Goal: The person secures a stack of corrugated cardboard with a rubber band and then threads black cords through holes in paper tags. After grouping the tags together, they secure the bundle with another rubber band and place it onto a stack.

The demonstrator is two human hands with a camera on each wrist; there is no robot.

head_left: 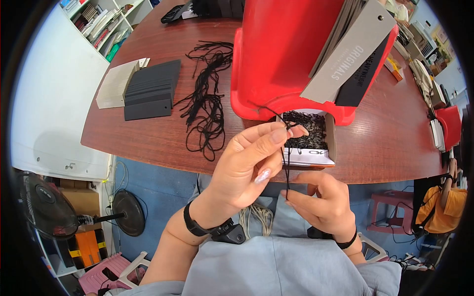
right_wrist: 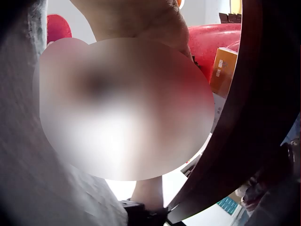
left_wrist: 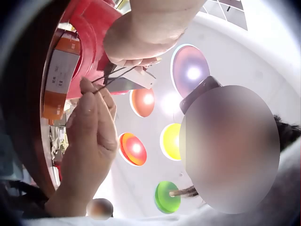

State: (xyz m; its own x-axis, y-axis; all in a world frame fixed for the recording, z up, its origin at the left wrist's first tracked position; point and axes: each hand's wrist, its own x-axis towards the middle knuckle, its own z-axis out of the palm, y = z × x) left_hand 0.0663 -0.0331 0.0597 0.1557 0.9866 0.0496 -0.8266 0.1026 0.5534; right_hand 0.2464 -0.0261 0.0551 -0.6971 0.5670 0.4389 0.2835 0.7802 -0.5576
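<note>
A thin black cord runs between my two hands above the table's front edge. My left hand pinches its upper part between thumb and fingertips, and a loose end sticks out up to the left. Lower and to the right, my right hand pinches the lower end with bent fingers. In the left wrist view two strands of the cord stretch between the hands. Just beyond my left fingertips stands an open box of small dark pieces. Blur hides most of the right wrist view.
A red plastic stool-like piece stands behind the box, with a grey ORIGINALS tag and a black tag on it. Left lie black cords, black cards and pale cards on the wooden table.
</note>
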